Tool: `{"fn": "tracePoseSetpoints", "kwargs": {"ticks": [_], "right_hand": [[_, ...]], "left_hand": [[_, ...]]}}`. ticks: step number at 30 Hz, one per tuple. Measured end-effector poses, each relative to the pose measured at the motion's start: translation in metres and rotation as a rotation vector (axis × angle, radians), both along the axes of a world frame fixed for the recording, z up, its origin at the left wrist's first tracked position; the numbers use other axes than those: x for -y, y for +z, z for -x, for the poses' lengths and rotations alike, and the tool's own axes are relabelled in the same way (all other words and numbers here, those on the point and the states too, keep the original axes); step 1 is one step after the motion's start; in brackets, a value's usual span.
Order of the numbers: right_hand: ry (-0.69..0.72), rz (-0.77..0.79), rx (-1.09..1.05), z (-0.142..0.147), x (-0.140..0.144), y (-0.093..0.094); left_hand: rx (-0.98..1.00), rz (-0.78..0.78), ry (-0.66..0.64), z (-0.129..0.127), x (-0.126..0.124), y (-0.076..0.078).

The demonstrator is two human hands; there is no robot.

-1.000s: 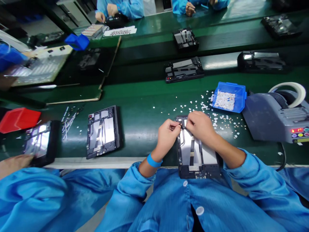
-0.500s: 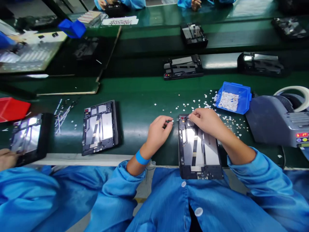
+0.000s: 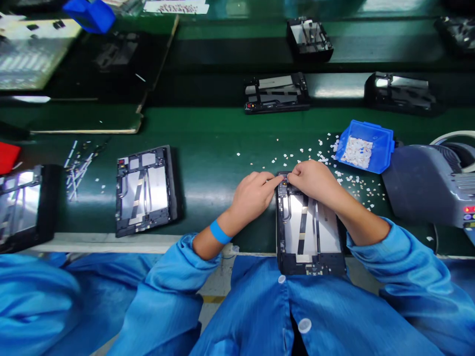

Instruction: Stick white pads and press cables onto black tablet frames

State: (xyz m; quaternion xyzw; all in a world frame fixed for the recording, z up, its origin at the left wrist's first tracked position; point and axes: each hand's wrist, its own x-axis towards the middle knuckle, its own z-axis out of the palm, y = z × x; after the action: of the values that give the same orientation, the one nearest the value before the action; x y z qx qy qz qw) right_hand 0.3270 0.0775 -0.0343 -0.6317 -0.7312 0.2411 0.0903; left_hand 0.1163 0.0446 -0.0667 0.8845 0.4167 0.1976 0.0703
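Tablet chassis (image 3: 309, 232) sits at the belt's near edge, its top end hidden by both hands. Left hand (image 3: 254, 195) & right hand (image 3: 313, 179) pinch fingertips together there, can't tell on what. Blue bin (image 3: 384, 143) w/ white bits further back.

An electronics assembly line is running here: open tablet frames (image 3: 145, 188) are lying along green conveyor belts (image 3: 208, 143), workers are wearing blue antistatic smocks (image 3: 334, 316), and a parts bin (image 3: 365, 146) is sitting beside a tape dispenser (image 3: 426, 185).
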Motion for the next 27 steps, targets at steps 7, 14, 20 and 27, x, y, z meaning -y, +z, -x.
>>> {"fn": "tracePoseSetpoints", "kwargs": {"ticks": [7, 14, 20, 27], "right_hand": [[0.037, -0.013, 0.013, -0.003, 0.0, 0.0], [0.132, -0.147, -0.086, -0.02, 0.019, -0.009], [0.309, -0.38, -0.143, -0.036, 0.038, -0.03], [0.495, -0.422, 0.101, -0.039, 0.039, -0.032]], "left_hand": [[-0.182, -0.006, -0.051, 0.003, -0.005, 0.009], [-0.345, 0.022, -0.232, -0.006, -0.013, 0.036], [-0.295, 0.127, -0.268, 0.004, -0.03, 0.031], [-0.159, 0.148, -0.168, 0.015, -0.022, 0.025]]}}
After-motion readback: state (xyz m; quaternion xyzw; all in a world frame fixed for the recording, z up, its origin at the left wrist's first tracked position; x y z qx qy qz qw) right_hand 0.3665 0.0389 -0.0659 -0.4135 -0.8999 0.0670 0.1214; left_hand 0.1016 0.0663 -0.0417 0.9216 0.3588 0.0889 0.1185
